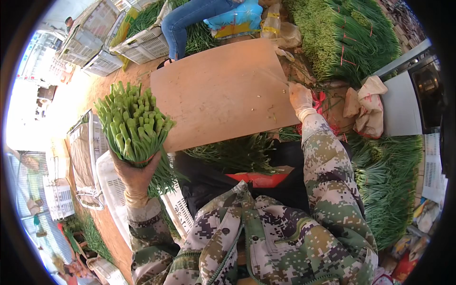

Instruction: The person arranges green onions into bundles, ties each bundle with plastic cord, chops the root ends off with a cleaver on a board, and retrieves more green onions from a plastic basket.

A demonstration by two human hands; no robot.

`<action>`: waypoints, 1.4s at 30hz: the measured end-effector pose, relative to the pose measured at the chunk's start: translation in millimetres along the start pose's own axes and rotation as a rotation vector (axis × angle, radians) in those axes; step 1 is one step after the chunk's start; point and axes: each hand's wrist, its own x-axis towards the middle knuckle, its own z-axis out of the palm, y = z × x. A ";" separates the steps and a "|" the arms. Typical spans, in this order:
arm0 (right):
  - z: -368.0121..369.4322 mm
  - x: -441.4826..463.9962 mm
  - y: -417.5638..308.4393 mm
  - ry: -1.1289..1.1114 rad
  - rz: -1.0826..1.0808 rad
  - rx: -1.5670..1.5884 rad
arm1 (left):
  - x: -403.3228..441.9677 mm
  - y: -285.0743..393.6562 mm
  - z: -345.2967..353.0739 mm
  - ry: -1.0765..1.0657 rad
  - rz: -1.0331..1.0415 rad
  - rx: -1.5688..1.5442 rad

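A thick bundle of green stalks [135, 126], cut ends up and leaves hanging down, is held by my left hand [135, 175], which wraps round it below a red band. My right hand [300, 99], in a thin glove, is at the right edge of a brown board [218, 92]. Its fingers look closed; what they grip, if anything, is too small to make out. Red ties [319, 102] lie just right of that hand. Loose greens [237, 152] show below the board, over my lap.
Large stacks of tied greens [344, 38] stand at the upper right, with more greens [387, 190] at the right. White crates [142, 45] are at the upper left. A person's leg in jeans [176, 28] is beyond the board. A scale-like device [403, 104] is at the right.
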 end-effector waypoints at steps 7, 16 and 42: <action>-37.7 -119.2 -65.0 -0.050 -0.551 -0.121 | 2.5 0.4 2.7 0.030 0.052 -0.053; -33.7 -111.7 -51.7 0.193 -0.259 0.314 | 8.1 27.2 -1.0 0.132 -0.048 -0.351; -283.9 -81.3 -210.8 -0.110 -0.457 1.675 | -40.1 -1.6 35.3 -0.379 -0.288 -1.593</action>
